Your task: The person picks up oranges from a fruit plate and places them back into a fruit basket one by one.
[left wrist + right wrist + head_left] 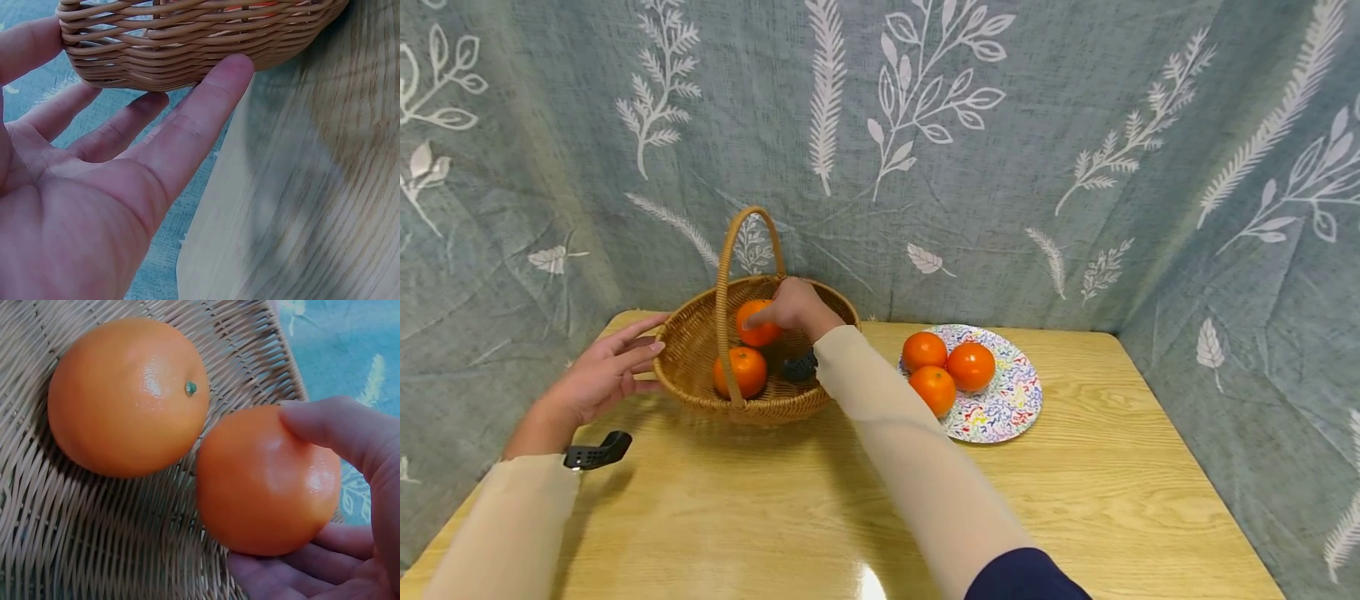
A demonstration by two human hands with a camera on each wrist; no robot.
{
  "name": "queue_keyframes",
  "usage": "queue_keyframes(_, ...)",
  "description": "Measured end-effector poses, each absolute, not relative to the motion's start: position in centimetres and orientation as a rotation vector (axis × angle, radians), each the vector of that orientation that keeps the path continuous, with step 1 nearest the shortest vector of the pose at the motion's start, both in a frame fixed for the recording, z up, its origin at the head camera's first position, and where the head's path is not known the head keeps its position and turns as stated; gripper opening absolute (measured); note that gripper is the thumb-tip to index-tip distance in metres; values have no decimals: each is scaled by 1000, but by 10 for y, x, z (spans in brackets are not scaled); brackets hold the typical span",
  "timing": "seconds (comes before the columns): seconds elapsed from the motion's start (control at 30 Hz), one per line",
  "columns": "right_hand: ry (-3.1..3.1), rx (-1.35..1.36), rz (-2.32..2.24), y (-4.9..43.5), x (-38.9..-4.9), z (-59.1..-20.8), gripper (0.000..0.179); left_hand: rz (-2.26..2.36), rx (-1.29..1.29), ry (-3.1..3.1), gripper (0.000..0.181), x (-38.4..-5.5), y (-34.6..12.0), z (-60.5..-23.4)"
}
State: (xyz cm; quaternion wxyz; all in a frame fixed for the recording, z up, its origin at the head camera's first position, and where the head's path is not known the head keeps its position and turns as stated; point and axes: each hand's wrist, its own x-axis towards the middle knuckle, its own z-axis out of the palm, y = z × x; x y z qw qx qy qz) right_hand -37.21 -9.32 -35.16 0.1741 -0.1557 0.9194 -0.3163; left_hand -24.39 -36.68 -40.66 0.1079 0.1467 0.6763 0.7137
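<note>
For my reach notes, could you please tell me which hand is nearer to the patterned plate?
Right: the right hand is in the basket, left of the plate; the left hand touches the basket's left side.

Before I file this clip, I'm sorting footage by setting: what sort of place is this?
Probably a staged indoor corner: leaf-patterned fabric hangs behind a wood-grain table and wicker basket.

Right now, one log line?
left hand: touches basket | right hand: holds orange inside basket | beside it: second orange | plate: three oranges
</note>
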Motion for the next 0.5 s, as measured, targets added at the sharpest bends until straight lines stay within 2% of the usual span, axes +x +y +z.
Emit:
queue_keyframes(0.13,2626,-453,-821,-93,-369,-352,45,2091,403,1993,64,-241,-367,-406)
queue_keyframes(0.33,2665,-478,-684,-88,-366,-349,46,2083,392,1986,66,-241,-364,-401)
queue_keyframes(0.5,2695,-519,-590,-91,-366,-352,39,2065,405,2002,64,-242,-366,-404)
